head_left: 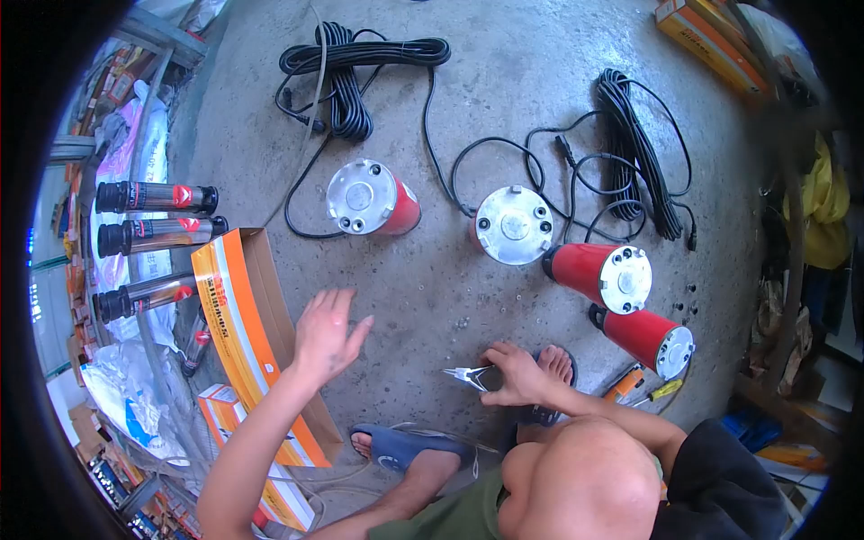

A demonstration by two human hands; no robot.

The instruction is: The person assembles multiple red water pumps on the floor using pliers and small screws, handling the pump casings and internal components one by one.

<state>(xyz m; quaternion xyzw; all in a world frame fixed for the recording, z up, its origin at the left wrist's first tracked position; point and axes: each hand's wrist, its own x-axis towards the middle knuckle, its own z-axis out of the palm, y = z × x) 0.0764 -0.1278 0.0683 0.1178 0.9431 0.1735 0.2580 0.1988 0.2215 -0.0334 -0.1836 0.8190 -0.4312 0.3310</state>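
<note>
My right hand (515,376) is closed round a pair of small metal pliers (466,374), whose pointed jaws face left over the floor. Fingers apart, my left hand (328,335) hovers beside the open long orange-and-white cardboard box (238,328) and holds nothing. Beyond my hands, a red cylindrical motor (406,214) with a silver end plate stands on the concrete. Another motor (514,227) stands to its right, its round end plate facing up. Two more red motors, one nearer the middle (580,270) and one nearer me (637,335), lean right.
Coiled black cables (351,81) lie at the far side, and a second coil (630,153) lies at right. Several dark-ended metal cylinders (166,236) line the left. A yellow-handled screwdriver (664,390) and small loose parts (691,306) lie right. Another orange box (711,45) is far right.
</note>
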